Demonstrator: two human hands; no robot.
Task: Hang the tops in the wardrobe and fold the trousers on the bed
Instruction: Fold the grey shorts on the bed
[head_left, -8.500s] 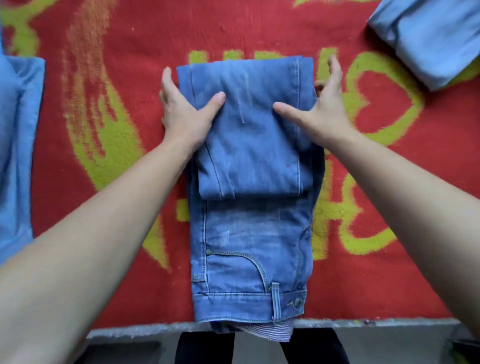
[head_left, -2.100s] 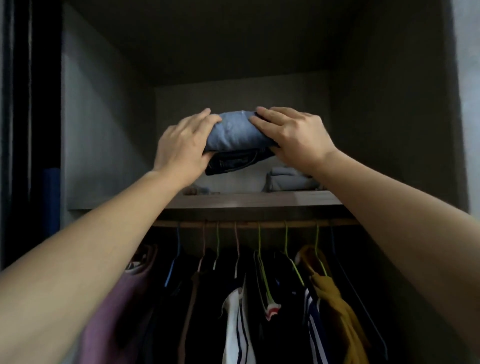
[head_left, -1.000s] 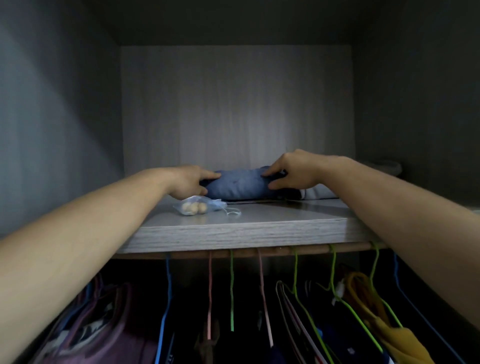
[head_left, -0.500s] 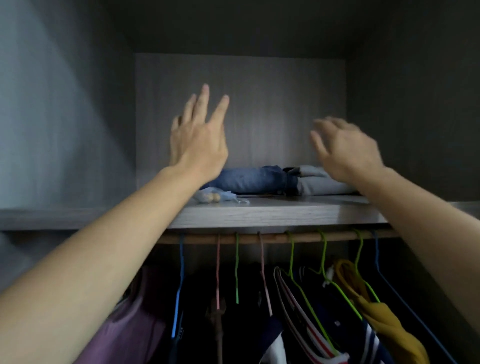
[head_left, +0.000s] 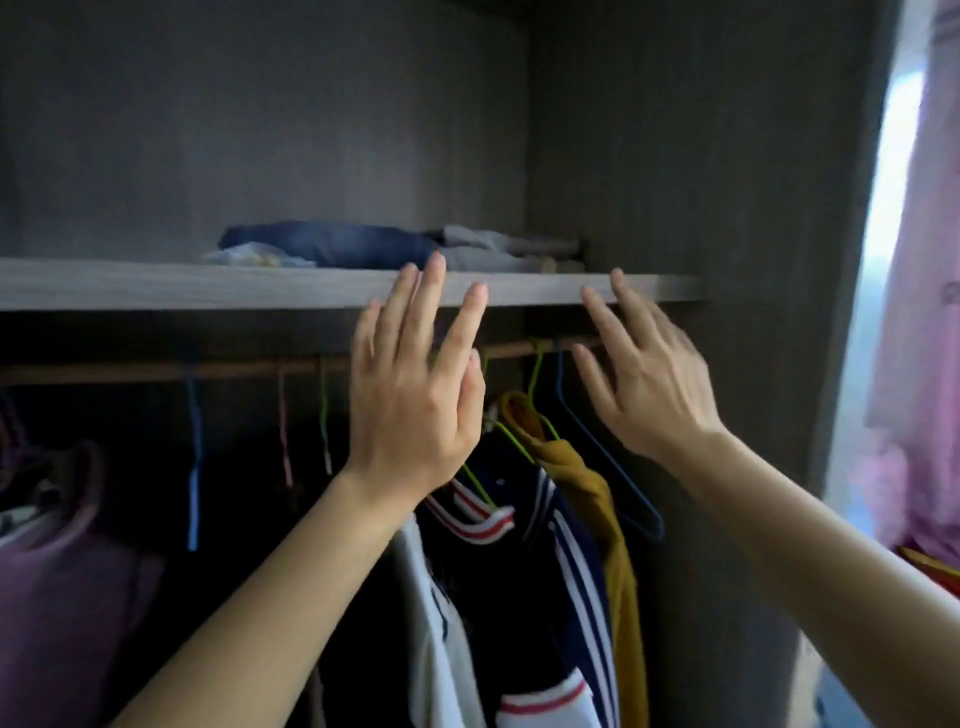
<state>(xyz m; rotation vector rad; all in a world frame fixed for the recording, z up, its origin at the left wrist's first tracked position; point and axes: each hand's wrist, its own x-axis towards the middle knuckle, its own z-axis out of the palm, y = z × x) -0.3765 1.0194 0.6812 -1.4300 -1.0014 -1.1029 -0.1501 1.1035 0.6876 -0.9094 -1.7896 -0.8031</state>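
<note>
The folded blue jeans (head_left: 332, 244) lie on the wardrobe's upper shelf (head_left: 208, 285), next to a folded grey garment (head_left: 488, 248). My left hand (head_left: 415, 400) is raised in front of the shelf edge, fingers straight and spread, holding nothing. My right hand (head_left: 644, 384) is beside it, also with fingers spread and empty. Both hands are below and in front of the jeans, apart from them. Under the shelf, tops hang on the rail (head_left: 156, 370): a navy striped jacket (head_left: 519, 561), a mustard top (head_left: 587, 483) and a purple top (head_left: 57, 582).
A small clear bag (head_left: 249, 256) lies on the shelf in front of the jeans. Blue, pink and green hangers (head_left: 193, 457) hang bare on the rail. The wardrobe's side wall (head_left: 727, 208) stands at the right, with pink fabric (head_left: 924, 312) beyond it.
The jeans were folded on the bed, carried to the wardrobe and set on the upper shelf. Both hands let go, and since half a second ago have drawn back and down below the shelf.
</note>
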